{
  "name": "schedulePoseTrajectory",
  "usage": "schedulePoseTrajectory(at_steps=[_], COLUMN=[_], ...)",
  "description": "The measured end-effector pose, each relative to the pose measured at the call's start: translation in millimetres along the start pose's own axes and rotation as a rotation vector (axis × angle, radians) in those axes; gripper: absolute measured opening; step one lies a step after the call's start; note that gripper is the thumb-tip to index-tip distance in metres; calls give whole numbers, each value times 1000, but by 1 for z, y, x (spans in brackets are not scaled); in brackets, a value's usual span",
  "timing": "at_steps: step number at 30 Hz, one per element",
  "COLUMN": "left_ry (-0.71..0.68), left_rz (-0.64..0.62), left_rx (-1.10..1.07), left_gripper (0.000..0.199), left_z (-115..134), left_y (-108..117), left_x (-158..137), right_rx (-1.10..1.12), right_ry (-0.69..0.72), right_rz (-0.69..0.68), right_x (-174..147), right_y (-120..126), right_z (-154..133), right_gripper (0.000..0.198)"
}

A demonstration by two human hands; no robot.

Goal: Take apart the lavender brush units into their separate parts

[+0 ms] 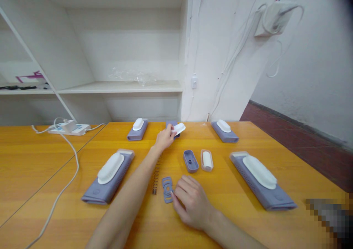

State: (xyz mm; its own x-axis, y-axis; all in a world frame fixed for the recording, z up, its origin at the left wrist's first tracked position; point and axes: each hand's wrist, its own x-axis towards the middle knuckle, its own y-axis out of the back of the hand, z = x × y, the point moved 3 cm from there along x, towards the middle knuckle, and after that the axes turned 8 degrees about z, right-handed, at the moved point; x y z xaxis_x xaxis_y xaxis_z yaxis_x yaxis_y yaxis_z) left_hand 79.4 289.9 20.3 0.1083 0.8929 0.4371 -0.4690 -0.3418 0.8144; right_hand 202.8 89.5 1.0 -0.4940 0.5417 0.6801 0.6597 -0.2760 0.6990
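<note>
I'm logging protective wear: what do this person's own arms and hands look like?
The left forearm and right forearm are bare, with no sleeve in view. The left hand and right hand are ungloved. No watch, bracelet or ring shows, though some fingers are partly hidden.

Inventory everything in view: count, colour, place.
Cases: 4, purple, two per side
Ovals: 5, white, on cases; one held
Partly hidden piece: 1, purple, far centre
Tray: 1, purple, centre
Box: 1, translucent, right of tray
Cylinder: 1, white, inside box
Spring: 1, dark, centre
Cutout plate: 1, purple, foreground
Power strip: 1, white, far left
Cables: several, white, left, walls
Table: 1, orange, foreground
Shelving: 1, white, behind
Film: some, clear, shelved
Clutter: several, magenta, black, far left
Wall fittings: 2, white, right
Left hand: 1, bare, far
Right hand: 1, bare, near
</note>
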Motion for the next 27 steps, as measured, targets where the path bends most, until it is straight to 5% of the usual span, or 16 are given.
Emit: schedulePoseTrajectory(at_steps=[9, 20, 27], left_ry=[-96, -22, 1], left_rz=[-31, 37, 105], left_rx=[1, -83, 39], left_gripper=[24, 24, 31], left_z=[5, -27, -19], left_y=[10, 1, 6], left_x=[-4, 24, 25], right_rx=[12, 23, 28], right_ry=[-2, -15, -21], right_rz=[1, 7, 7], right_x=[2, 1, -1], right_y=[-1, -2, -1], right_z=[-1, 2, 2], right_gripper=[20, 18, 17])
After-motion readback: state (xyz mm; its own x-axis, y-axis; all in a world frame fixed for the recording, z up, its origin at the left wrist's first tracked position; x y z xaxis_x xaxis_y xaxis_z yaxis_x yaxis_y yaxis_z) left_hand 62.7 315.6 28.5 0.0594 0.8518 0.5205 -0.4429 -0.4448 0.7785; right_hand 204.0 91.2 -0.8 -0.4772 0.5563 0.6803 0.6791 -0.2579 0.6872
